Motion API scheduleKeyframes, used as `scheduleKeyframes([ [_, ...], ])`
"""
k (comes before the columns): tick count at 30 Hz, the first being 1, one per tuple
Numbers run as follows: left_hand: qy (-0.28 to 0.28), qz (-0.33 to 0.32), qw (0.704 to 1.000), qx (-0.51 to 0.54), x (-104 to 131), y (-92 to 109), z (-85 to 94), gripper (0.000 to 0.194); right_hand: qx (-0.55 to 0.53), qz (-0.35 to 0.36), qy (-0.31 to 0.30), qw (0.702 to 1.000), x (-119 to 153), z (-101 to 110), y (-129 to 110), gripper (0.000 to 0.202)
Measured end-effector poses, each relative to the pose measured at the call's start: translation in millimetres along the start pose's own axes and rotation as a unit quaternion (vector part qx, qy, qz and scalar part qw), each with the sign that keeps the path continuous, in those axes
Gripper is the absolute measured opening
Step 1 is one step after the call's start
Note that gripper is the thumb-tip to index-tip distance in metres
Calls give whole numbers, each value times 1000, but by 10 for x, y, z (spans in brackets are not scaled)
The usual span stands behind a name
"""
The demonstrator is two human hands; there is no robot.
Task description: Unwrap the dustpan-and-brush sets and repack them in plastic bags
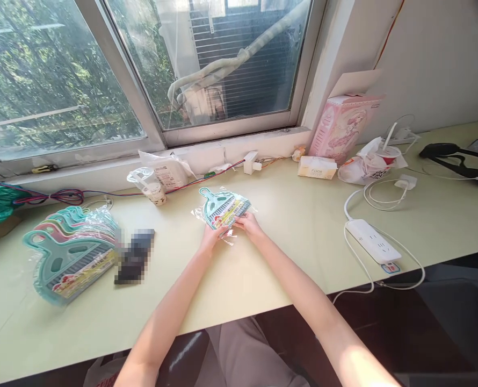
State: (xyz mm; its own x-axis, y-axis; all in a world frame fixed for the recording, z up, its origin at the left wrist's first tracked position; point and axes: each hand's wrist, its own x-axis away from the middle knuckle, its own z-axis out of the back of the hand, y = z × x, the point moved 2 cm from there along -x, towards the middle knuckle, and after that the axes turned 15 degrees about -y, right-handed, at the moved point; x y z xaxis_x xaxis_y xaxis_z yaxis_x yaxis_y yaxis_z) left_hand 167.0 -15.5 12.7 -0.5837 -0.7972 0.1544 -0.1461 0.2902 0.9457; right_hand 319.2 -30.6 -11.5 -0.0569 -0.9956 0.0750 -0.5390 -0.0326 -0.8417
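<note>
A small teal dustpan and brush set in clear plastic wrap is between my two hands, over the middle of the table. Its looped handle points away from me, and a yellow printed label faces up. My left hand grips its near left corner. At the near right edge, my right hand holds it with the fingers over the label side. To the left lies a stack of similar wrapped dustpan sets in teal and pink, overlapping one another.
Beside the stack lies a dark pixelated object. Along the window stand a plastic cup, a tissue pack and a pink box. On the right are a white power strip with looping cables and a black strap-like object.
</note>
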Motion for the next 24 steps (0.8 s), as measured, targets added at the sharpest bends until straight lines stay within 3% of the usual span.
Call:
scheduleKeyframes([
  [2, 17, -4, 999, 27, 34, -34, -80, 54, 1, 12, 13, 1000, 24, -8, 2, 25],
  [5, -13, 14, 998, 58, 42, -48, -116, 51, 6, 37, 5, 999, 64, -36, -44, 24],
  [9, -28, 45, 996, 79, -26, -4, 61, 44, 48, 17, -43, 998, 74, -59, -145, 16],
  [12, -13, 65, 994, 91, -69, 39, 214, 40, 161, -9, -93, 983, 98, -67, -218, 25],
  [16, -67, 57, 991, 99, -84, 119, 310, 44, 326, 91, -120, 933, 254, -108, -363, 31],
  [19, -17, 52, 995, 83, -85, 178, 445, 46, 419, 182, -69, 887, 396, -112, -524, 23],
  [22, 29, 58, 996, 64, -87, 219, 618, 44, 529, 239, -41, 813, 432, -67, -651, 46],
  [24, 18, 64, 996, 52, -89, 232, 702, 40, 580, 241, -39, 777, 381, -1, -668, 44],
])
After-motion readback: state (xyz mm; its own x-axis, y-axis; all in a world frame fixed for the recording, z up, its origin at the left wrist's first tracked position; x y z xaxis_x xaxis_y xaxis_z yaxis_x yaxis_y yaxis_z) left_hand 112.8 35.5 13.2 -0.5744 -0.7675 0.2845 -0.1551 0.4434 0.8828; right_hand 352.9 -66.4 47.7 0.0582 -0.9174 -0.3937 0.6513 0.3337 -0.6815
